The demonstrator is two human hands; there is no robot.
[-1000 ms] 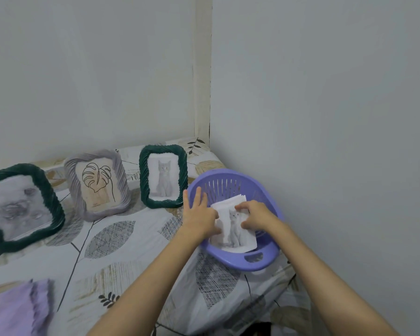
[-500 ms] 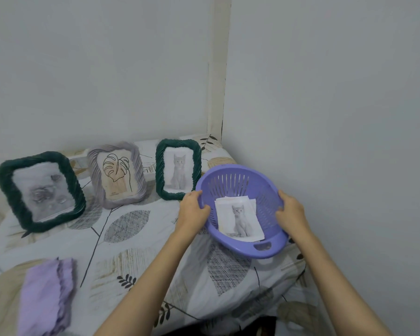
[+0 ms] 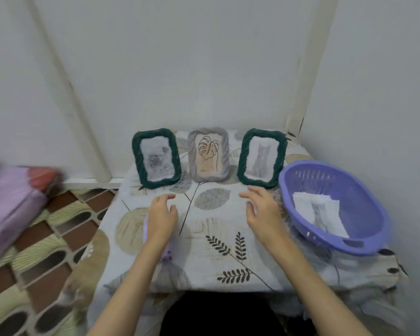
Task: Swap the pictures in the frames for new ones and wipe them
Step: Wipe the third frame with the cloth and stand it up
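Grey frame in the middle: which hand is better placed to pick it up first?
Roughly even, slight edge to the right hand: it hovers open with fingertips pointing toward the grey frame. The left hand, also open, sits lower, nearer the left green frame.

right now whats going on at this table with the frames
A person sits at the table, both hands empty and hovering: left hand, right hand. Three picture frames stand along the back: green, grey and green. The purple basket at the right holds loose cat prints.
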